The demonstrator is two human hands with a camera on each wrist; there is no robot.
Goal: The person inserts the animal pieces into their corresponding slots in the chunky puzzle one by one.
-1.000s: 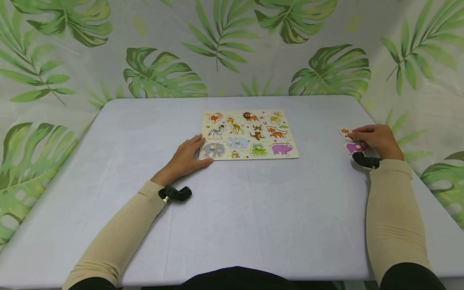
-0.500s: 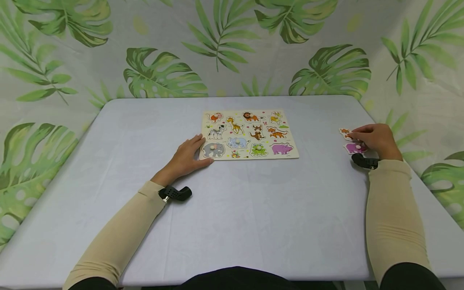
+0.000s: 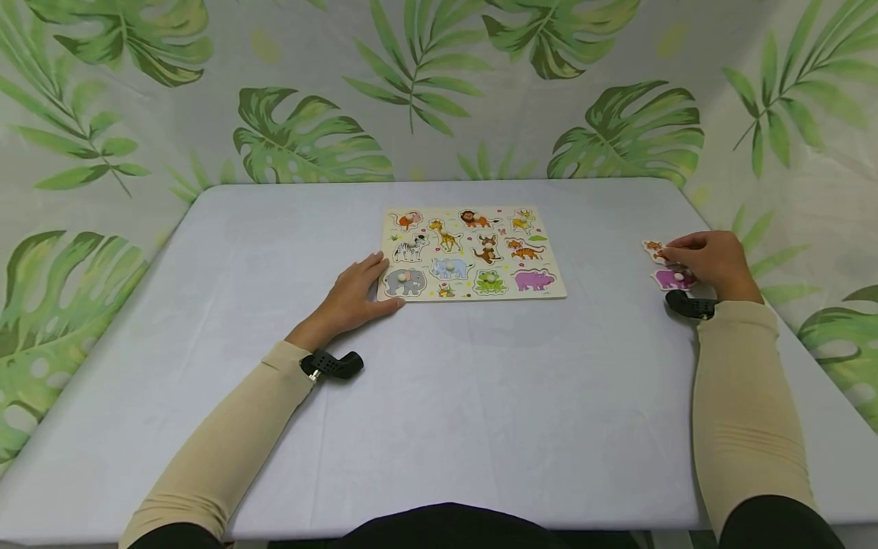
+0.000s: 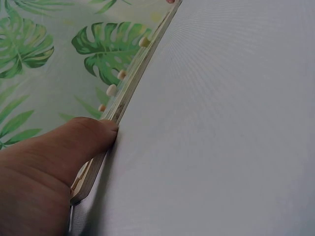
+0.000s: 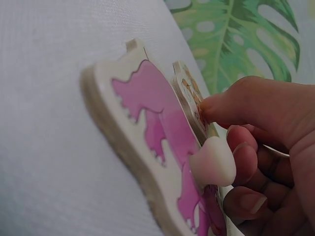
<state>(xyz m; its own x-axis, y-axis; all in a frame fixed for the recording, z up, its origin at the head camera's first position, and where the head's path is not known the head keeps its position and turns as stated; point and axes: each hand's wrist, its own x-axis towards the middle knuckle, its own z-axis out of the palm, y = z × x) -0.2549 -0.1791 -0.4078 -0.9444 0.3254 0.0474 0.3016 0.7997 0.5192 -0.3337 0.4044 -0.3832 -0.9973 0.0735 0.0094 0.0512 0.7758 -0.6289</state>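
A wooden peg puzzle board (image 3: 480, 298) with animal pictures lies flat on the white-covered table. My left hand (image 3: 350, 296) rests at its near left corner, fingers along the left side, thumb (image 4: 93, 140) pressed on the front edge. Far to the right, my right hand (image 3: 716, 263) reaches over two loose puzzle pieces. Thumb and index finger pinch the orange tiger-like piece (image 5: 188, 96), covering part of it. Beside it, nearer me, is the purple hippo piece (image 5: 162, 108); its pale knob (image 5: 214, 162) stands close to my other, curled fingers.
The white cloth (image 3: 494, 419) covers the table. Behind it hangs a leaf-patterned curtain (image 3: 439, 160). Several knobs stick up from the board, one of them on the elephant piece (image 3: 405, 282). Each wrist wears a black camera, the left camera (image 3: 336, 366) lying low over the cloth.
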